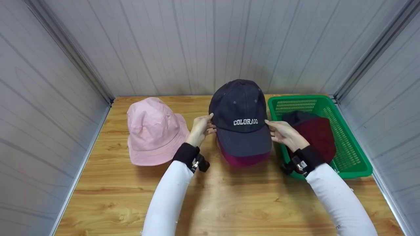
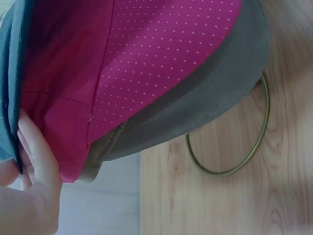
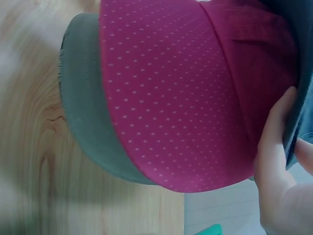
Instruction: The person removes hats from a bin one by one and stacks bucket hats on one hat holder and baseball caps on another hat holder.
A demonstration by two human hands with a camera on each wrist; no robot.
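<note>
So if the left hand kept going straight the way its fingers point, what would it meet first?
The left hand already pinches the side of the dark Colorado cap, fingers pointing toward the right hand. Going on, it would likely press into that cap and the magenta dotted cap beneath.

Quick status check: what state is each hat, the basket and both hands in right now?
Colorado cap: on top of the stack, held at both sides.
Magenta cap: under it, brim showing.
Pink hat: lying on the table, apart.
Maroon cap: in the basket.
Basket: upright, holding caps.
Left hand: grip on the Colorado cap.
Right hand: grip on the Colorado cap.
</note>
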